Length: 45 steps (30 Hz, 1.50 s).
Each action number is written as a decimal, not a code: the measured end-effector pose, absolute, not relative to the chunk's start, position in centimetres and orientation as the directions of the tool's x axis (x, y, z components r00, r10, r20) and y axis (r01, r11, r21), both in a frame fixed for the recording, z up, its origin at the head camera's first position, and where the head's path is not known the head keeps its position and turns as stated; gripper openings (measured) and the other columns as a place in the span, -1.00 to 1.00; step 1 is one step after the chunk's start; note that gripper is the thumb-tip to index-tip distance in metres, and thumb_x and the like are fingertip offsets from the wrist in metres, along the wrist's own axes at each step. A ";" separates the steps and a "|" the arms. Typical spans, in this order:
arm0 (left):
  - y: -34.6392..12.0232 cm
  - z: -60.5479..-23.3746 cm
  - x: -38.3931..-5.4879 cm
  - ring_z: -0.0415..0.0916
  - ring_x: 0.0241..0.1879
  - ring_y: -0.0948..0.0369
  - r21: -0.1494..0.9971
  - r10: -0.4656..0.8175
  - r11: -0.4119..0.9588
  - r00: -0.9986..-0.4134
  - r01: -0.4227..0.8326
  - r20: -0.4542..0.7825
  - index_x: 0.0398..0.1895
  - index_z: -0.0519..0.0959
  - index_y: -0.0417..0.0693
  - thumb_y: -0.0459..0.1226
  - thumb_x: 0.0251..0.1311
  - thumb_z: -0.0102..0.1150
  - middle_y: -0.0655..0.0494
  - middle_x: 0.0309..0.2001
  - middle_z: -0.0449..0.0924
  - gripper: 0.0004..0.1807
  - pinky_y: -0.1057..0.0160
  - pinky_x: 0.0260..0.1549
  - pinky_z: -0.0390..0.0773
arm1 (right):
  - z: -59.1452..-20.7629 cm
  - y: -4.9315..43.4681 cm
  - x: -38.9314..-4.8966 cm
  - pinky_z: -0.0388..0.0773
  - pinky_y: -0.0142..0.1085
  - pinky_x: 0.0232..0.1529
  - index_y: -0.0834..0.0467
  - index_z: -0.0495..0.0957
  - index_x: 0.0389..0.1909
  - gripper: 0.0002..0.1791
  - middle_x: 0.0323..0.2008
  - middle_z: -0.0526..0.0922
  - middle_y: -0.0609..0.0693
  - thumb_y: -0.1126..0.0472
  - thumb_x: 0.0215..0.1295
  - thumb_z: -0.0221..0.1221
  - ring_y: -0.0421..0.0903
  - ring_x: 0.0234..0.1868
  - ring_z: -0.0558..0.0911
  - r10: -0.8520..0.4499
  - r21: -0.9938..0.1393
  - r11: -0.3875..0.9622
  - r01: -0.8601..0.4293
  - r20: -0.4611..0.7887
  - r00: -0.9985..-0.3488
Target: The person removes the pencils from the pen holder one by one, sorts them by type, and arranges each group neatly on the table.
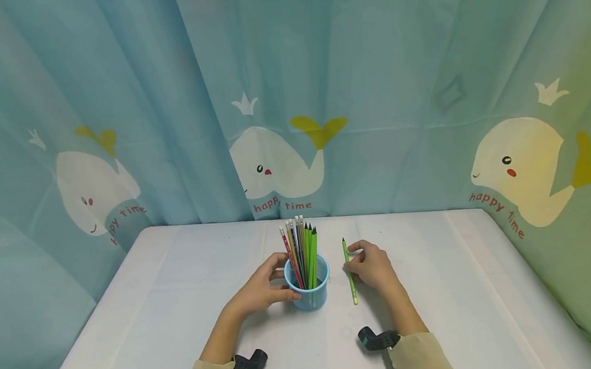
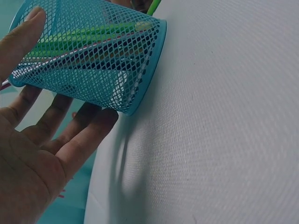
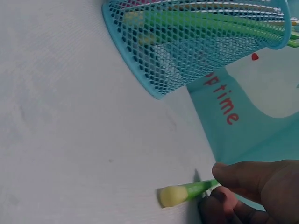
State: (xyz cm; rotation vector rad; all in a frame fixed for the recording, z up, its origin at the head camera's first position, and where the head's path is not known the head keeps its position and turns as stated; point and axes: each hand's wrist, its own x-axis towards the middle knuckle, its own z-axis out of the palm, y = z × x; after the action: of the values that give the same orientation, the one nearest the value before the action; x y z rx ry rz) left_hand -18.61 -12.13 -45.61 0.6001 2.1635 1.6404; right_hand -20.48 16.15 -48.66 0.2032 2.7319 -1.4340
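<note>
A light blue mesh pencil cup stands upright on the table, holding several pencils: a bunch of green ones with dark tips up, and others with white ends up. My left hand holds the cup from its left side, thumb and fingers spread round the mesh in the left wrist view. To the right of the cup, my right hand pinches a single green pencil between thumb and fingers. Its yellowish end shows near the tabletop in the right wrist view; its dark tip points away from me.
A white cloth covers the table. Behind and at both sides hangs a blue-green curtain printed with whales. Black wrist cameras sit at both cuffs.
</note>
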 end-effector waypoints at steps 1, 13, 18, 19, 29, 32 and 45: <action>-12.1 -45.6 -18.6 0.44 0.26 -0.10 0.964 0.532 0.239 -0.846 0.115 -0.031 0.34 0.28 -0.14 -0.32 0.00 0.53 -0.15 0.29 0.39 -0.16 0.03 0.17 0.57 | -48.6 16.2 -20.5 0.54 -0.34 -0.52 0.18 0.55 0.07 -0.56 -0.44 0.66 0.00 0.24 0.16 0.37 -0.14 -0.56 0.61 0.092 -0.815 0.563 0.137 -0.103 -0.990; -12.1 -45.5 -18.6 0.42 0.27 -0.13 0.969 0.538 0.224 -0.843 0.108 -0.030 0.33 0.28 -0.17 -0.34 0.01 0.52 -0.18 0.29 0.38 -0.18 0.01 0.18 0.57 | -45.6 15.6 -20.1 0.62 -0.30 -0.28 0.14 0.60 0.08 -0.63 -0.25 0.69 0.02 0.08 0.32 0.29 -0.09 -0.24 0.65 -0.068 -0.857 0.506 -0.100 0.075 -0.995; -12.1 -45.6 -18.6 0.42 0.28 -0.13 0.967 0.530 0.232 -0.847 0.107 -0.034 0.34 0.28 -0.15 -0.33 0.01 0.52 -0.17 0.29 0.38 -0.18 -0.01 0.18 0.56 | -44.5 14.6 -19.5 0.68 -0.26 -0.19 0.13 0.58 0.15 -0.57 -0.11 0.70 0.03 -0.03 0.40 0.21 -0.07 -0.15 0.65 -0.142 -0.906 0.394 -0.156 0.108 -0.984; -12.2 -45.6 -18.6 0.42 0.28 -0.13 0.966 0.528 0.236 -0.849 0.106 -0.035 0.34 0.28 -0.15 -0.33 0.01 0.52 -0.16 0.29 0.39 -0.17 -0.01 0.18 0.56 | -44.4 14.3 -19.3 0.69 -0.25 -0.18 0.11 0.58 0.16 -0.57 -0.08 0.70 0.04 -0.04 0.41 0.20 -0.07 -0.13 0.65 -0.152 -0.912 0.377 -0.161 0.111 -0.982; -12.3 -45.7 -18.6 0.41 0.29 -0.10 0.967 0.526 0.235 -0.850 0.102 -0.038 0.36 0.28 -0.06 -0.29 0.02 0.53 -0.08 0.31 0.38 -0.17 -0.01 0.20 0.55 | -44.0 12.0 -18.6 0.59 0.02 0.09 0.02 0.62 0.04 -0.69 -0.09 0.72 -0.07 0.01 0.35 0.27 -0.09 -0.06 0.65 -0.162 -0.911 0.365 -0.191 0.140 -0.977; -12.1 -45.6 -18.6 0.41 0.29 -0.09 0.967 0.530 0.234 -0.847 0.103 -0.039 0.36 0.28 -0.06 -0.29 0.02 0.53 -0.07 0.31 0.38 -0.16 0.00 0.20 0.55 | -44.0 11.7 -18.6 0.63 -0.03 0.05 0.04 0.62 -0.03 -0.76 -0.14 0.72 -0.08 0.08 0.33 0.30 -0.09 -0.09 0.66 -0.153 -0.915 0.350 -0.202 0.157 -0.976; -12.1 -45.8 -18.6 0.40 0.29 -0.16 0.968 0.544 0.218 -0.839 0.122 -0.017 0.35 0.26 -0.16 -0.32 0.06 0.49 -0.18 0.32 0.36 -0.20 -0.04 0.19 0.55 | -43.9 11.7 -18.5 0.64 -0.04 -0.01 0.06 0.58 -0.21 -0.84 -0.20 0.71 -0.04 0.15 0.28 0.33 -0.05 -0.10 0.67 -0.123 -0.918 0.337 -0.211 0.179 -0.976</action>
State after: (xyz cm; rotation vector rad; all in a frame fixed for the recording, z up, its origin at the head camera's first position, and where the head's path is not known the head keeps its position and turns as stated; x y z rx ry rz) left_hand -18.59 -12.13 -45.77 0.6196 2.1449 1.6540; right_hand -18.48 11.68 -43.87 -0.3290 2.6309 -1.8252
